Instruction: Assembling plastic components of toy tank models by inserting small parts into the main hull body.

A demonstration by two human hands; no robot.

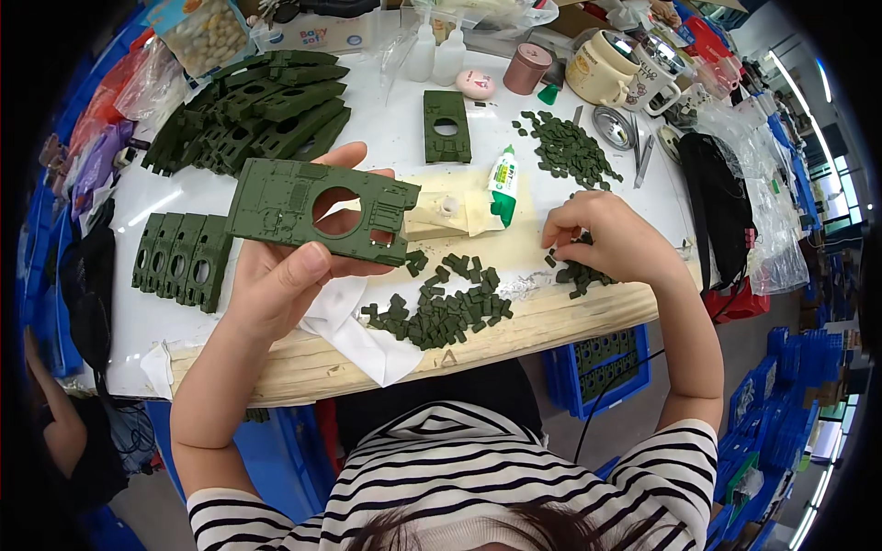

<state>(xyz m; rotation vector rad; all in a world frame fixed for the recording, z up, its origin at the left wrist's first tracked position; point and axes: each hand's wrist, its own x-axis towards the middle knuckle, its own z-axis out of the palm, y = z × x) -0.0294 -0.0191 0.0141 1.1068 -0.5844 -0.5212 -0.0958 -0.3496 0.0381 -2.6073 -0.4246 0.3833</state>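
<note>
Assembly workshop, bench (528, 331) strewn with small green parts (439, 317), stacked green hulls (248, 115) at ten o'clock, blue bins (776, 381) at four o'clock.

bright, fairly even light falls on the white table (386, 138), leaving soft shadows. thin strip lights (824, 81) glare washed-out white at the far right. the middle looks sharp; the outer parts turn softer, darker and stretched. the wooden edge (551, 317) bows into a curve, and black fills the corners.
</note>
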